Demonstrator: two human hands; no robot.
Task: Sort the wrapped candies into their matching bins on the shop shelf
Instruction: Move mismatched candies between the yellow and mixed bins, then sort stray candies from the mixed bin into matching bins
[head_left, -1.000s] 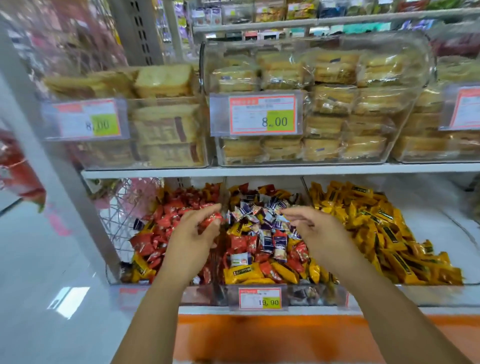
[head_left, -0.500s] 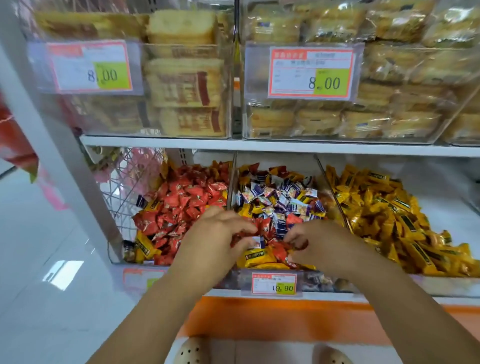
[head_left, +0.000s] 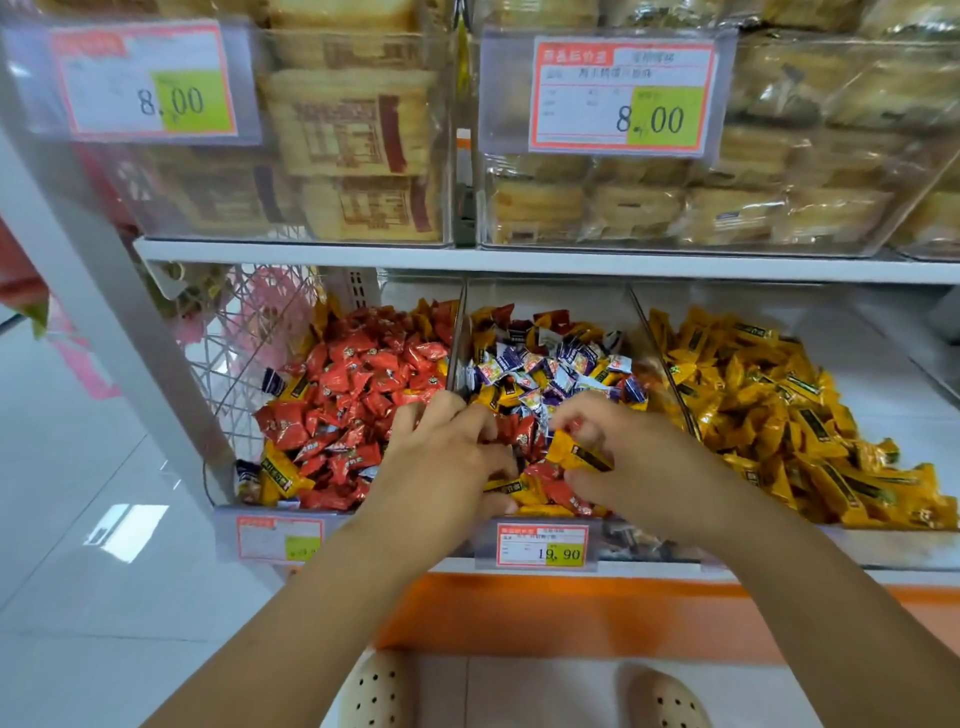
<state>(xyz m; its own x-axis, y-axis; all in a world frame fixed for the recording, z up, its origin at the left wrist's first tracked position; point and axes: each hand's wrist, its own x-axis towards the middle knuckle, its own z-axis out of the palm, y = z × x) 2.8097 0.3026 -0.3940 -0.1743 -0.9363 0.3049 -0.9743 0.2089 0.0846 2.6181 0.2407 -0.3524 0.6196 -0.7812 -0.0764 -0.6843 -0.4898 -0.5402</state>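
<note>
In the head view, the right hand pinches a yellow candy between thumb and fingertips, low over the mixed middle bin. The left hand curls into red candies just beside it; I cannot tell whether it grips one. I'd lift the yellow one clear, then drop it in the yellow bin, right of those fingers. The wrappers look glossy, crinkly and pillow-shaped.

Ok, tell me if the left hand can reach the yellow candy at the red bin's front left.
Probably yes. The stray yellow candy lies uncovered on top of the red candies, and the left hand is right beside that open-topped bin.
</note>
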